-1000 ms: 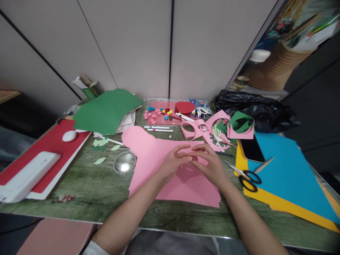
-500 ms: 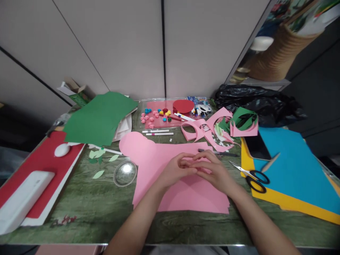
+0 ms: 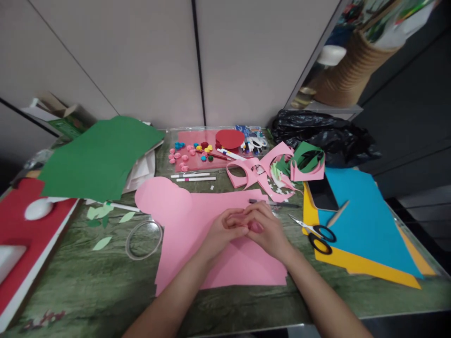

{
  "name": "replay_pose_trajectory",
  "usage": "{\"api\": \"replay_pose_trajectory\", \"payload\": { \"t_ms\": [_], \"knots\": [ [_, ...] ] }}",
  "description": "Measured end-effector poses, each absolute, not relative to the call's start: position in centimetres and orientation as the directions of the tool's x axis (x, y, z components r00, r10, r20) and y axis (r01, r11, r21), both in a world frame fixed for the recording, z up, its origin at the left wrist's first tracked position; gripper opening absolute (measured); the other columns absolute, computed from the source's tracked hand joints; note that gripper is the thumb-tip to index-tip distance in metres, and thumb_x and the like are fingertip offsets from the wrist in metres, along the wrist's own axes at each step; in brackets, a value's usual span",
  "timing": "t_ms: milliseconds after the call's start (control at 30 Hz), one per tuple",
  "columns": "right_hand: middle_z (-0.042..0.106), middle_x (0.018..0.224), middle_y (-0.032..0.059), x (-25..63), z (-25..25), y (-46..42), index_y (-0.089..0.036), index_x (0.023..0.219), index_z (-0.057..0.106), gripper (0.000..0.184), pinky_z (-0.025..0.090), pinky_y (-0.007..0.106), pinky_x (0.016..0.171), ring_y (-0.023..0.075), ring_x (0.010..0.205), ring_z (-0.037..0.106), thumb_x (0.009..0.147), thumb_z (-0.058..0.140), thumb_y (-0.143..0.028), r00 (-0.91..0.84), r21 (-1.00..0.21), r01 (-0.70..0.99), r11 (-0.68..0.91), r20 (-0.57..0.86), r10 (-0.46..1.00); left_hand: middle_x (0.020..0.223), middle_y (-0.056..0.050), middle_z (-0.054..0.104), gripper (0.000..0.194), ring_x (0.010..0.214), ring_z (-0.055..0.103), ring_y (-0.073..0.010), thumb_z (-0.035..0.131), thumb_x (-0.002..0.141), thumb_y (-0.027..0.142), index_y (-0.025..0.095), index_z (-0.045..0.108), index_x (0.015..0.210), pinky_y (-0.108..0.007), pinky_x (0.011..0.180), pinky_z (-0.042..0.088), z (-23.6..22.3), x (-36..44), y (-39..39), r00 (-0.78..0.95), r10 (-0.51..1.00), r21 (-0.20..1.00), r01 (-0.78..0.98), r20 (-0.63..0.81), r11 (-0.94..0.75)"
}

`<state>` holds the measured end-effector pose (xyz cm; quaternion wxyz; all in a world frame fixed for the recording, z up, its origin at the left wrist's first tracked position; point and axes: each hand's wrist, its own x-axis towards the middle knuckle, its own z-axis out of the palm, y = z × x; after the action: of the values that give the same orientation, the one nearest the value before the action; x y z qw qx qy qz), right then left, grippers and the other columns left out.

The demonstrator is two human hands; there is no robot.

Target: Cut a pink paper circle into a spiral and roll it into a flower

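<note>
My left hand [image 3: 223, 232] and my right hand [image 3: 266, 230] meet above a stack of pink paper [image 3: 197, 258], fingertips curled toward each other. Both are closed in a pinch. A bit of pink shows between the fingers, but whether it is a small held piece or the sheet below I cannot make out. Pink paper circles [image 3: 158, 199] overlap the stack's upper left corner. Just beyond my right hand lies a dark pen [image 3: 275, 203]. Scissors with black handles [image 3: 319, 234] rest to the right, partly on yellow paper.
Left are a roll of clear tape [image 3: 143, 240], green paper [image 3: 102, 159] and paper leaves [image 3: 102, 243]. Behind, a clear tray [image 3: 169, 164] carries small pink rolled pieces and a red circle [image 3: 229, 139]. Cut pink scraps [image 3: 246, 171], a phone [image 3: 322, 195] and blue paper [image 3: 366, 220] are at right.
The view has turned slightly right, so things sit further left. My hands stay over the pink paper, and their fingers have drawn closer together.
</note>
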<state>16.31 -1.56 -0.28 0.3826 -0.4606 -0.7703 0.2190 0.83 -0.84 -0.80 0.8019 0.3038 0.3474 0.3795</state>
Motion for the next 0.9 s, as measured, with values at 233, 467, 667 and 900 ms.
{"api": "replay_pose_trajectory", "payload": {
  "t_ms": [233,467,667,900],
  "knots": [
    [0.054,0.096,0.0039,16.5,-0.2,-1.6,-0.027,0.100,0.060,0.025,0.042,0.038,0.081,0.0189,0.093,0.051,0.077,0.062,-0.014,-0.376,-0.671,0.519,0.529,0.376,0.847,0.068,0.002,0.061,0.043,0.068,0.057,-0.0109,0.076,0.057,0.015,0.017,0.059,0.097,-0.025,0.069,0.042,-0.8,-0.3,0.0,0.422,0.857,0.817,-0.352,-0.297,0.456],
    [0.055,0.099,0.0050,16.0,-0.3,-2.0,-0.027,0.102,0.060,0.026,0.042,0.039,0.078,0.0204,0.094,0.050,0.079,0.059,-0.014,-0.446,-0.618,0.512,0.597,0.402,0.799,0.069,0.003,0.057,0.042,0.068,0.055,-0.0100,0.074,0.058,0.010,0.017,0.061,0.097,-0.023,0.067,0.041,-0.4,-1.3,0.1,0.515,0.826,0.872,-0.268,-0.229,0.409],
    [0.055,0.092,0.0052,15.5,-0.5,-2.2,-0.025,0.091,0.063,0.015,0.043,0.040,0.080,0.0215,0.091,0.051,0.079,0.059,-0.017,-0.288,-0.643,0.571,0.509,0.424,0.859,0.069,0.001,0.063,0.044,0.070,0.061,-0.0140,0.074,0.060,0.015,0.017,0.059,0.101,-0.030,0.073,0.042,-0.5,-0.7,-0.4,0.466,0.847,0.822,-0.356,-0.256,0.445],
    [0.054,0.086,0.0039,15.2,-0.9,-2.3,-0.023,0.080,0.060,0.009,0.043,0.037,0.077,0.0212,0.087,0.052,0.075,0.062,-0.017,-0.173,-0.654,0.596,0.467,0.463,0.869,0.079,-0.004,0.070,0.045,0.079,0.063,-0.0154,0.074,0.060,0.013,0.014,0.058,0.102,-0.032,0.083,0.040,-1.6,0.5,-1.2,0.446,0.861,0.720,-0.510,-0.246,0.470]
  ]
}}
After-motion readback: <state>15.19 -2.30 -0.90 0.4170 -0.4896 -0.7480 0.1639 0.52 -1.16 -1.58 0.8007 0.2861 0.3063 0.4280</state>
